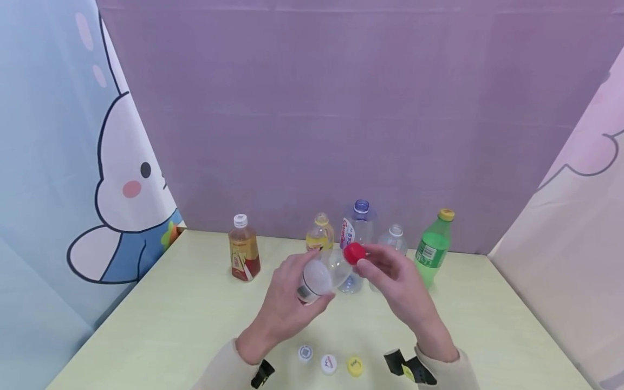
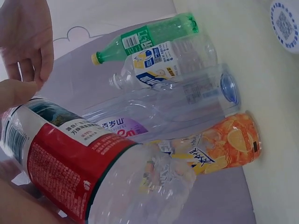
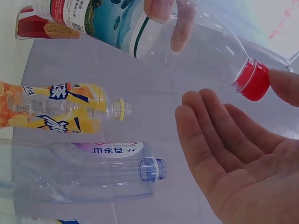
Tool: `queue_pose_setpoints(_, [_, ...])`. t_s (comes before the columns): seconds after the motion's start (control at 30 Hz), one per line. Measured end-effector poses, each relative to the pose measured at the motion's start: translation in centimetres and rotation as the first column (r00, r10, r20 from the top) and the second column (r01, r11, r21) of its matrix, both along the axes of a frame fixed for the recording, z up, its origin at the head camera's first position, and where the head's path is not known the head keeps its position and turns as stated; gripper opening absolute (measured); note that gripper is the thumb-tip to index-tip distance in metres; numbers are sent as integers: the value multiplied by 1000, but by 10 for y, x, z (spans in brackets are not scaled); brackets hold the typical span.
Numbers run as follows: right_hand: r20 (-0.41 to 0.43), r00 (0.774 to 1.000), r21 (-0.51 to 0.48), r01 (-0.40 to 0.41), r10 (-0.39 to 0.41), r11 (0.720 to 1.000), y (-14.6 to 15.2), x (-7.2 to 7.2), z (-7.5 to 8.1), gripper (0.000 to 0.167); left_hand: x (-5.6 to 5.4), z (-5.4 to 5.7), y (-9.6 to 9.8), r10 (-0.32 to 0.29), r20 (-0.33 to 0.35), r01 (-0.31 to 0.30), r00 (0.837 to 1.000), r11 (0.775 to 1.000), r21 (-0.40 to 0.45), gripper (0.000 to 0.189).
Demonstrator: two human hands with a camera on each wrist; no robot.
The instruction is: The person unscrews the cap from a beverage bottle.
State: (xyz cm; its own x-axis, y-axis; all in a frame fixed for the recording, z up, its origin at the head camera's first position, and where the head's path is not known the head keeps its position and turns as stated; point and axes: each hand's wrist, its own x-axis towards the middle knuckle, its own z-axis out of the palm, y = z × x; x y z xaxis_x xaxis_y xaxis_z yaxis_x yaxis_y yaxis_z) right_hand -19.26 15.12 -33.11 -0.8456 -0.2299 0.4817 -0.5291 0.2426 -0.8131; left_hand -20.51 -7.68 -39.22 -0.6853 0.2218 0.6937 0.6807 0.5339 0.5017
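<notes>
My left hand point(image 1: 287, 295) grips a clear plastic bottle point(image 2: 65, 172) with a red and green label around its body. The bottle is tilted, its neck toward my right hand, and a red cap point(image 1: 354, 253) sits on its mouth. In the right wrist view, my right hand point(image 3: 238, 168) has its thumb point(image 3: 285, 86) against the cap point(image 3: 254, 80), while its other fingers extend loosely, apart from the cap. Left-hand fingers point(image 3: 182, 28) wrap the bottle's clear upper part.
Behind the hands stand an orange-labelled bottle point(image 2: 229, 144), a bluish bottle point(image 3: 93, 172) and a clear bottle point(image 2: 163, 63), all uncapped. A capped tea bottle point(image 1: 244, 249) is left; a green bottle point(image 1: 433, 246) with yellow cap is right. Two white caps point(image 1: 329, 364) and a yellow cap point(image 1: 355, 366) lie in front.
</notes>
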Motion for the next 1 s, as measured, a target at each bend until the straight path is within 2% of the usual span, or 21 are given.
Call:
queue_pose_setpoints(0.1, [10,1000,-5,9,-9,1000,0,2,1,31,0,0,0,19,-33,-20,999,1000,-10,77])
queue_pose_setpoints(0.3, [52,993,0,103,-103,995,-1,5,4,23,0,-3,2,44,-62,-47,997,998,-49,78])
queue_pose_setpoints(0.47, [107,977,32,184,-187,982,-2,6,6,22,1,-3,2,77,-88,-85,993,993,-87,76])
queue_pose_setpoints(0.67, [126,952,113,266,-279,957,0,7,8,27,1,-3,0,96,-171,-123,981,981,-151,78])
queue_pose_setpoints(0.8, [143,949,136,264,-282,955,2,7,8,29,0,-2,-2,114,-212,-155,971,969,-191,80])
queue_pose_setpoints(1.0, [176,953,97,233,-247,968,0,5,7,27,0,-1,-3,124,-244,-177,962,961,-210,79])
